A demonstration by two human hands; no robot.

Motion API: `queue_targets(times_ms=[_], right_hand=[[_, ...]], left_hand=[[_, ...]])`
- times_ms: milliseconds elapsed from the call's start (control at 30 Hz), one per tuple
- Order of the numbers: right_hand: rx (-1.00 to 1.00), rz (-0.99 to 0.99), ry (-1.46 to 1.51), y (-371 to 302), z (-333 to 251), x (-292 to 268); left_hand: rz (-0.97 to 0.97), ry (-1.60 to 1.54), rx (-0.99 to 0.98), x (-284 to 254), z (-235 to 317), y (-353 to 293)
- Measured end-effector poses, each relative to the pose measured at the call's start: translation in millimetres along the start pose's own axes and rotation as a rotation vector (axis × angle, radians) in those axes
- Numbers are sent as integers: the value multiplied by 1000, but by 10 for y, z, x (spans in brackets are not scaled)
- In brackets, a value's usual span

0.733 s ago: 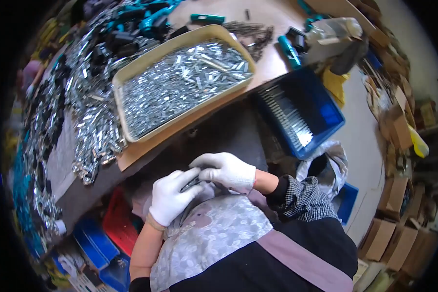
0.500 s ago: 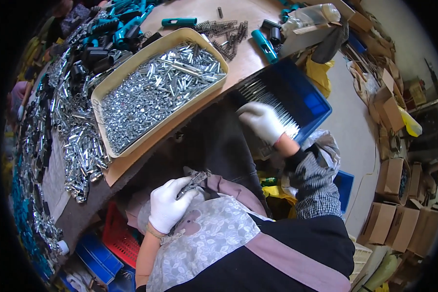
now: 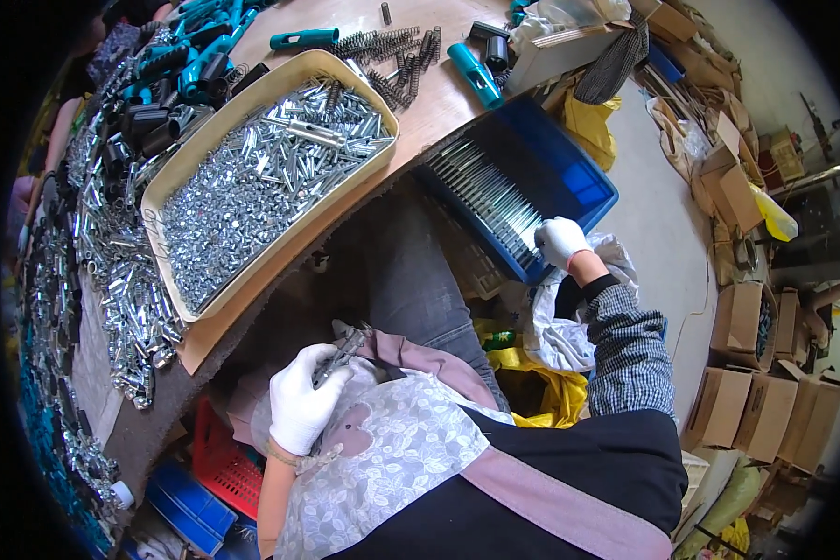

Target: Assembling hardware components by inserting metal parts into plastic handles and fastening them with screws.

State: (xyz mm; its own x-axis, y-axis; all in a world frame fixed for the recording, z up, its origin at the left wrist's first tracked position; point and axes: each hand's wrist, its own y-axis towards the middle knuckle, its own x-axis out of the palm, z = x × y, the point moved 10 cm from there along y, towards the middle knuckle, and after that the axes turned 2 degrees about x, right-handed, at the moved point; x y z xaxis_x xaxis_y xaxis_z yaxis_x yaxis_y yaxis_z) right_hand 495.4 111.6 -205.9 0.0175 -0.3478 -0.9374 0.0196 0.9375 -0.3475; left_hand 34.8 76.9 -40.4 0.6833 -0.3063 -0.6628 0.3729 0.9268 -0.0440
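The gloved left hand (image 3: 303,406) grips a small grey metal part (image 3: 343,353) below the beige tray (image 3: 173,187); the gloved right hand (image 3: 560,241) curls onto thin rods (image 3: 490,198) in the blue bin (image 3: 579,182), right of that tray.

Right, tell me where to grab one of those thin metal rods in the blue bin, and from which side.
Probably take a rod by its near end, where the right hand already rests at the blue bin's lower rim. The thin metal rods lie flat, side by side, packed too tightly to pinch mid-length. Their ends line up toward that rim, so come from there, lift one end and draw it out lengthwise.
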Motion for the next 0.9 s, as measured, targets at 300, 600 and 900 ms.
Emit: queue_targets(times_ms=[300,600,900], right_hand=[[107,-37,-38,133,271,64],[144,-205,-235,326,441,333],[122,-245,-210,302,261,357]], left_hand=[[22,3,35,-22,-27,-79],[24,9,39,-34,-28,-78],[21,12,45,-21,-26,-68]])
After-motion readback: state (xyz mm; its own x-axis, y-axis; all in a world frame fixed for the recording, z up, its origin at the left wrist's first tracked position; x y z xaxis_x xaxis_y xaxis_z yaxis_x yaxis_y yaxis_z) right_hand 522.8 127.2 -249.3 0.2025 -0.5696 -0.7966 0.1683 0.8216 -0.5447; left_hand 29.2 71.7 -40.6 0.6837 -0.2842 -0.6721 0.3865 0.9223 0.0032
